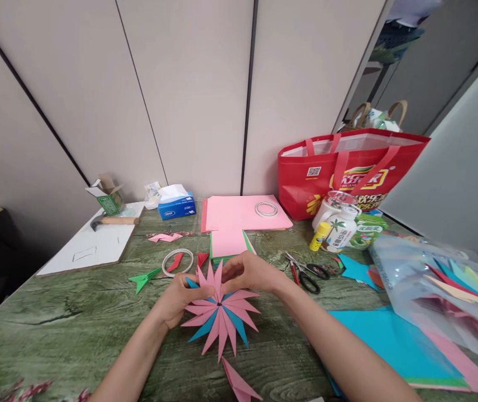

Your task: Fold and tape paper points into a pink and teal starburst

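Standing near the tabletop's (88, 318) far right corner, the red bag (300, 192) gapes open, its pale lining showing; the tissue box (184, 207) by the far edge holds white tissue (172, 191), and the clear bag (402, 265) at the right edge contains coloured paper (469, 282). Sharp, folded pink and blue points form the paper star (223, 321), toward the near edge's middle. The left hand (176, 298) pinches its upper left points; the right hand (249, 273), fingers curled, grips the top ones
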Available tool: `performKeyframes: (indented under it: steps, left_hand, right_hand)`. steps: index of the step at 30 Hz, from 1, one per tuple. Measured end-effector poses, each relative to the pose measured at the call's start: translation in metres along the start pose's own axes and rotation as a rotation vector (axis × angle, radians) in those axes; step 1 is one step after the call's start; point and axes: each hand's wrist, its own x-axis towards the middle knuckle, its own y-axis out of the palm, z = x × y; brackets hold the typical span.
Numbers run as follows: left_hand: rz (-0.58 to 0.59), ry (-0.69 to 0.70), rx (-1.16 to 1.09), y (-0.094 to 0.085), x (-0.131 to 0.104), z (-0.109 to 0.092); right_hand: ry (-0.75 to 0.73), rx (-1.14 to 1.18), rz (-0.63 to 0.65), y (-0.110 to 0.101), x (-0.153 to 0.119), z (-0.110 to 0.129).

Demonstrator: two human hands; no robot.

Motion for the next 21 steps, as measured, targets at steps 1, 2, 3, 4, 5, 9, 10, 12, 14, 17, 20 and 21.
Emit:
performKeyframes:
  steps: [1, 2, 3, 4, 5, 9, 10, 12, 14, 17, 20, 21]
  left_hand:
    - [0.007, 0.006, 0.015, -0.0002, 0.0002, 0.0001]
    - [0.01, 0.015, 0.026, -0.0004, 0.0004, 0.0004]
    - [0.009, 0.022, 0.032, -0.0006, 0.0006, 0.0009]
    - [0.005, 0.026, 0.032, -0.0009, 0.0007, 0.0014]
    - [-0.002, 0.027, 0.03, -0.0011, 0.0007, 0.0019]
    - [-0.012, 0.018, 0.012, -0.0012, 0.0002, 0.0023]
    - [-0.008, 0.021, 0.012, -0.001, 0.0001, 0.002]
    - [-0.004, 0.027, 0.013, -0.0006, 0.0004, 0.0017]
    - [-0.01, 0.017, 0.007, -0.0005, 0.0009, 0.0021]
    - [-0.029, 0.005, -0.003, -0.0022, 0.0019, 0.0042]
    - [-0.05, 0.027, -0.011, -0.005, 0.0032, 0.007]
    - [-0.053, 0.032, -0.01, -0.0058, 0.0036, 0.0078]
  right_hand:
    - [-0.02, 0.026, -0.009, -0.0002, -0.0002, 0.0006]
    - [-0.036, 0.046, -0.025, 0.0002, 0.0001, 0.0006]
    - [-0.043, 0.06, -0.047, 0.001, 0.0007, 0.0]
    - [-0.041, 0.071, -0.069, 0.002, 0.0015, -0.001]
    - [-0.034, 0.08, -0.083, 0.0032, 0.0025, -0.0023]
    - [-0.027, 0.096, -0.116, 0.007, 0.0052, -0.0071]
    - [-0.032, 0.094, -0.121, 0.0075, 0.0053, -0.0076]
    - [-0.045, 0.089, -0.133, 0.0081, 0.0052, -0.0075]
    - [-0.054, 0.086, -0.141, 0.0086, 0.0046, -0.0061]
    - [-0.055, 0.061, -0.165, 0.0091, 0.0037, -0.0031]
    - [-0.058, 0.009, -0.197, 0.0094, 0.0031, -0.0014]
    - [-0.066, -0.015, -0.201, 0.0095, 0.0031, -0.0013]
